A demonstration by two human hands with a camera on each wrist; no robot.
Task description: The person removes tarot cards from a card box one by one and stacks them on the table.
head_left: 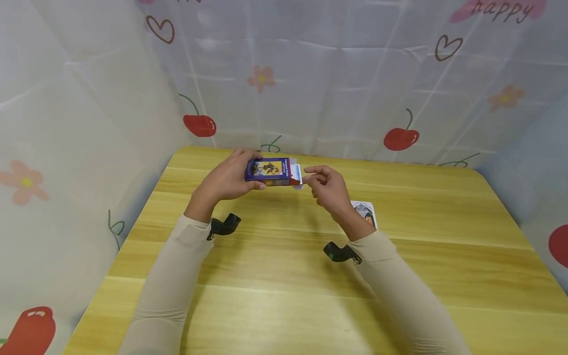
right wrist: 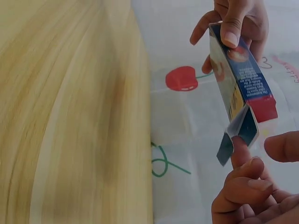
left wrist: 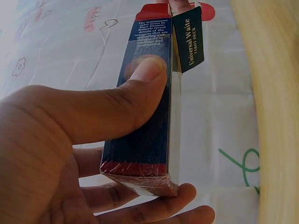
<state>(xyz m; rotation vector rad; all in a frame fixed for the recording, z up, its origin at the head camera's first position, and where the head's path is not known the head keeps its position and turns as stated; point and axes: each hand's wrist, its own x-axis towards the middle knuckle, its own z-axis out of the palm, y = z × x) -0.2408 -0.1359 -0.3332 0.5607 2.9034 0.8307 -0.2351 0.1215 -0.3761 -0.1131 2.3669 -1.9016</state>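
Observation:
My left hand (head_left: 228, 175) grips a dark blue and red tarot deck box (head_left: 267, 170) on its side above the table, thumb along the narrow side. Its end faces right, with the lid flap (left wrist: 189, 42) folded outward and white card edges or lining inside. At that end is my right hand (head_left: 329, 191). In the right wrist view its index fingertip (right wrist: 240, 148) lies against the inside of the flap, while the thumb stands apart and the other fingers are bent. A printed card or stack (head_left: 366, 213) lies on the table, partly hidden behind my right wrist.
The wooden table (head_left: 266, 276) runs back to a white curtain (head_left: 319, 88) printed with cherries, flowers and hearts, which also hangs at both sides. A black wrist camera (head_left: 225, 225) juts from the left sleeve and another black camera (head_left: 338, 252) from the right.

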